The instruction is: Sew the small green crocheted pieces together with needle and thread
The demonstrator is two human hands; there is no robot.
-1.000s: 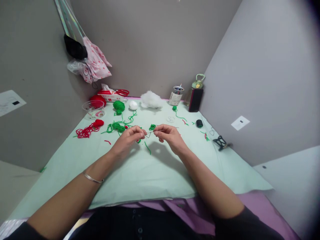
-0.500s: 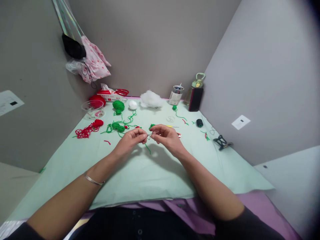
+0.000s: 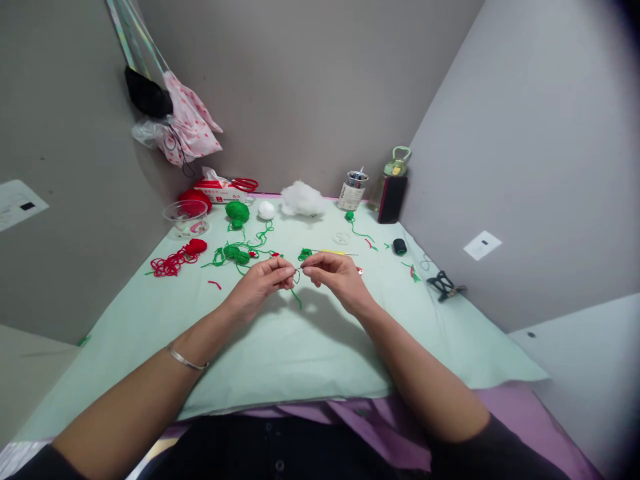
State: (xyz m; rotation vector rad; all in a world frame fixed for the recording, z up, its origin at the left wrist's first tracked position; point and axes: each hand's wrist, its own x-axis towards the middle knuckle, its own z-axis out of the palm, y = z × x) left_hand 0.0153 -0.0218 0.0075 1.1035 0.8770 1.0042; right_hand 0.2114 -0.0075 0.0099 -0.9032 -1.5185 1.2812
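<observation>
My left hand (image 3: 267,280) and my right hand (image 3: 336,275) are raised over the table, fingertips almost meeting. Both are closed in a pinch. A thin dark thread (image 3: 299,276) bends in a small loop across the gap between them. Whatever else the left fingers cover is too small to make out. Below the left fingertips a short green yarn strand (image 3: 297,299) trails downward. Just beyond the right hand lie a small green yarn piece (image 3: 305,254) and a thin tool with a yellow handle (image 3: 333,253).
Green yarn (image 3: 235,253), red yarn (image 3: 170,263) and a clear tub (image 3: 186,227) are at left. White stuffing (image 3: 303,200), a pen can (image 3: 352,192) and a bottle (image 3: 399,160) with a phone (image 3: 393,200) line the back. A black thread spool (image 3: 399,247) and black clip (image 3: 443,285) lie right.
My right hand has shifted very slightly, uncovering more of the green piece and yellow handle behind it. The thread loop between the fingertips has changed shape a little. My left hand stays put.
</observation>
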